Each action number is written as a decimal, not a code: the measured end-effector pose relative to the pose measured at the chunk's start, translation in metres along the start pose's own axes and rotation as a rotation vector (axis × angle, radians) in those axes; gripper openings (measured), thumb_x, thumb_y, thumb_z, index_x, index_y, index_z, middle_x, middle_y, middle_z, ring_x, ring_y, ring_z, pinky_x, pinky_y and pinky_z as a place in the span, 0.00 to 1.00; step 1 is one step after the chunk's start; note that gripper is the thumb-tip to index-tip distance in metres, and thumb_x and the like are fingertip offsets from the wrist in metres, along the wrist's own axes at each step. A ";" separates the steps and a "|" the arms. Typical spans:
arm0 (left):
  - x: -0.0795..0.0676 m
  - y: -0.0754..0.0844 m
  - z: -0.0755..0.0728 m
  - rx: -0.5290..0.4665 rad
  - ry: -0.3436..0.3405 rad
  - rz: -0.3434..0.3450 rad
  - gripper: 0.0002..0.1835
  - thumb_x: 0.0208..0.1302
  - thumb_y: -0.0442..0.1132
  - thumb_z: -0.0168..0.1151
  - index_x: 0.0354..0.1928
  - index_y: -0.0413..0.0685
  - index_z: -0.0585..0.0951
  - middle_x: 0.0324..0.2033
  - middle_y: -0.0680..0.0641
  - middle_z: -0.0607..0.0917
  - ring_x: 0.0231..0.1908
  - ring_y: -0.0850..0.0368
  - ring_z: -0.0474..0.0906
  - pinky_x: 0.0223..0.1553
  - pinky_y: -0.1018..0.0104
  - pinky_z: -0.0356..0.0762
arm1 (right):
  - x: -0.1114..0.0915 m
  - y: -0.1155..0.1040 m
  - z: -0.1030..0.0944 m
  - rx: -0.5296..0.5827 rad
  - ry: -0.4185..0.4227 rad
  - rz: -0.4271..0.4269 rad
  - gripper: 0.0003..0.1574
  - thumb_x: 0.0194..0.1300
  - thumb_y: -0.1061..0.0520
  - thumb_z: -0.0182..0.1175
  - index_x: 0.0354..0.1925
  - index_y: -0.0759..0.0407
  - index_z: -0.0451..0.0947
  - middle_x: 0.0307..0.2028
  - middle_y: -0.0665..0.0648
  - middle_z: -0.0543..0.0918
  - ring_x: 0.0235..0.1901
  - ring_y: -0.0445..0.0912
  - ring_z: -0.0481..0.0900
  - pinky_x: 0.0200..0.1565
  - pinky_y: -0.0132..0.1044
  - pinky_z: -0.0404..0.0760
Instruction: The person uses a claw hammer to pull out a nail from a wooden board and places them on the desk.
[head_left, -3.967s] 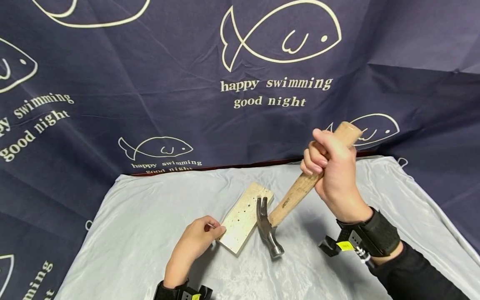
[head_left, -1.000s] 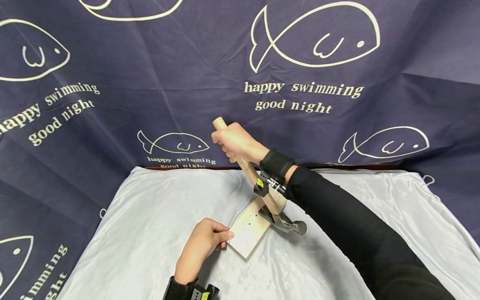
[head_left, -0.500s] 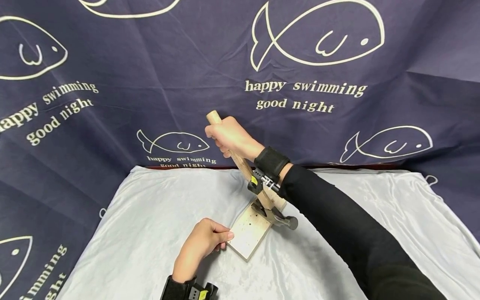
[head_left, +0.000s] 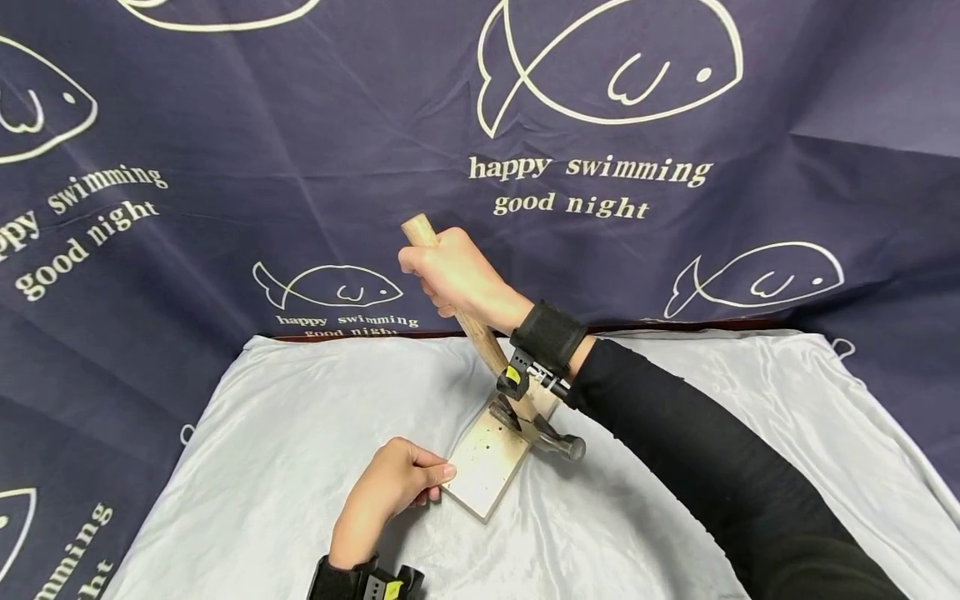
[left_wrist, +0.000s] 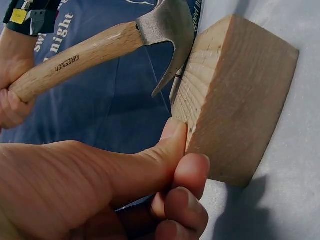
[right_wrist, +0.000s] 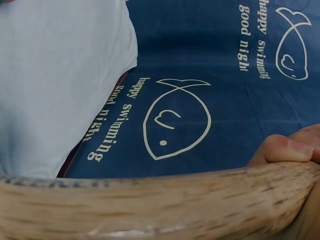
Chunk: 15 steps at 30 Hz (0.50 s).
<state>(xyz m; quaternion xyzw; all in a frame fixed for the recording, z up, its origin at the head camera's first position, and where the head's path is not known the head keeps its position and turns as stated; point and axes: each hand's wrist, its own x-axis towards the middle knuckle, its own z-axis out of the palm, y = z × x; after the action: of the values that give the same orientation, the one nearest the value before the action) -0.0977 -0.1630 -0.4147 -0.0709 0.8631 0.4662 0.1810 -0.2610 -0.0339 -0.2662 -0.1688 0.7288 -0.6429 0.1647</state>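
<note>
My right hand (head_left: 461,275) grips the wooden handle of a claw hammer (head_left: 480,337) near its end, above the far edge of the table. The handle leans to the left, and the claw is down at a pale wooden board (head_left: 480,479) with several small dark holes. In the left wrist view, a thin dark nail-like piece (left_wrist: 178,76) shows between the hammer claw (left_wrist: 172,65) and the board's face. My left hand (head_left: 397,483) pinches the board's near left corner between thumb and fingers. The right wrist view shows mostly the hammer handle (right_wrist: 150,205) and some fingertips (right_wrist: 287,150).
A silvery-white cloth (head_left: 300,433) covers the table. Behind it hangs a dark blue curtain (head_left: 420,167) with white fish outlines and lettering. My right sleeve (head_left: 675,425) crosses over the right part of the table.
Four seconds ago the handle leaned right; now it leans left, and my right forearm reaches across. In the last second the handle end has shifted slightly left. My left hand keeps its hold.
</note>
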 end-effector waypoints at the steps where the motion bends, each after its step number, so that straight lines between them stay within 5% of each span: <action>1: 0.000 0.000 -0.001 0.000 -0.002 -0.001 0.08 0.64 0.41 0.73 0.35 0.43 0.92 0.12 0.53 0.80 0.15 0.61 0.70 0.22 0.68 0.69 | -0.001 -0.001 0.001 0.008 -0.001 0.000 0.25 0.59 0.57 0.57 0.13 0.50 0.55 0.10 0.49 0.58 0.11 0.44 0.53 0.16 0.37 0.54; 15: -0.001 0.001 0.001 -0.008 0.009 -0.010 0.07 0.64 0.40 0.72 0.33 0.43 0.92 0.15 0.51 0.82 0.16 0.61 0.69 0.21 0.69 0.65 | -0.018 -0.004 -0.005 0.101 -0.034 -0.074 0.27 0.61 0.60 0.57 0.13 0.51 0.54 0.10 0.48 0.56 0.10 0.41 0.50 0.14 0.35 0.51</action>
<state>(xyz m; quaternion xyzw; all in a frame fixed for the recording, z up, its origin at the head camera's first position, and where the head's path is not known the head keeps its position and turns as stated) -0.0967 -0.1620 -0.4139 -0.0779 0.8617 0.4684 0.1790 -0.2470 -0.0213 -0.2607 -0.1982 0.6856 -0.6816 0.1616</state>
